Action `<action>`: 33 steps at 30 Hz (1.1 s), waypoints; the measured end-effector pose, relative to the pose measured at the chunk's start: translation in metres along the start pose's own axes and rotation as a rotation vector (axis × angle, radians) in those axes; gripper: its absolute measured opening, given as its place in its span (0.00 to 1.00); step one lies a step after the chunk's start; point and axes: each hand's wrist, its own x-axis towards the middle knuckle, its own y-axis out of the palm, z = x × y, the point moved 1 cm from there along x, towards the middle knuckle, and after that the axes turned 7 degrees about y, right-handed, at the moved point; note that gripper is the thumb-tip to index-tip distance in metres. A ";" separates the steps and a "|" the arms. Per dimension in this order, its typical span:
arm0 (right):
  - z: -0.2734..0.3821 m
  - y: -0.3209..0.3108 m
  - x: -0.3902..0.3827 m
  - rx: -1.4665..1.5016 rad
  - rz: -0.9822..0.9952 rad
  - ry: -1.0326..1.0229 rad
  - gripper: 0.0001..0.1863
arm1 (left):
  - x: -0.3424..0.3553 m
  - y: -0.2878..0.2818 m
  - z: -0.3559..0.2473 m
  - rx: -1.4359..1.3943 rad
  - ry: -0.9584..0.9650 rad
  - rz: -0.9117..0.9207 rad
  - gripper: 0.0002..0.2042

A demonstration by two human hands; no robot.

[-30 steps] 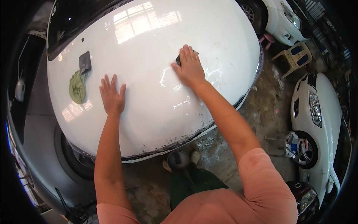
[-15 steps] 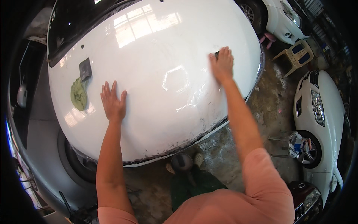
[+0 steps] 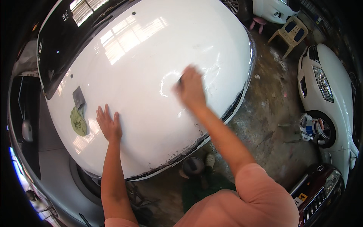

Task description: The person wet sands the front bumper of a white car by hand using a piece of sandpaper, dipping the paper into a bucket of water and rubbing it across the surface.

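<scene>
A white car hood (image 3: 145, 83) spreads out before me, with wet streaks near its middle and chipped dark patches along the front edge. My left hand (image 3: 110, 126) lies flat on it, fingers spread and holding nothing. Farther right, my right hand (image 3: 191, 89), smeared by motion, presses on the hood. Under its fingers shows the dark edge of a small piece (image 3: 180, 81) that looks like sandpaper; the hand covers most of it. Left of my left hand lie a crumpled green cloth (image 3: 78, 123) and a grey sheet of sandpaper (image 3: 78, 98), the sheet touching the cloth's upper end.
A grey car (image 3: 56, 162) stands close on the left. At right are a white car (image 3: 329, 87), a beige plastic chair (image 3: 289, 34), a pink stool (image 3: 258, 22) and a stand with containers (image 3: 310, 126). A dark red car (image 3: 321, 193) is at lower right. A round bucket (image 3: 193, 165) sits near my feet.
My right hand has swept left across the hood, from near its right side toward the middle, with the dark piece under it. My left hand stays flat beside the cloth; the whole view has shifted.
</scene>
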 end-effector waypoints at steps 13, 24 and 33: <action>-0.001 -0.015 -0.029 0.096 0.141 -0.015 0.43 | -0.001 0.002 0.004 0.000 0.021 -0.010 0.30; -0.095 -0.013 -0.004 -0.178 -0.118 0.316 0.43 | 0.008 0.006 -0.006 -0.011 0.064 -0.017 0.31; -0.165 -0.046 -0.009 -0.059 0.020 0.274 0.44 | 0.003 0.004 -0.005 -0.001 0.061 -0.018 0.30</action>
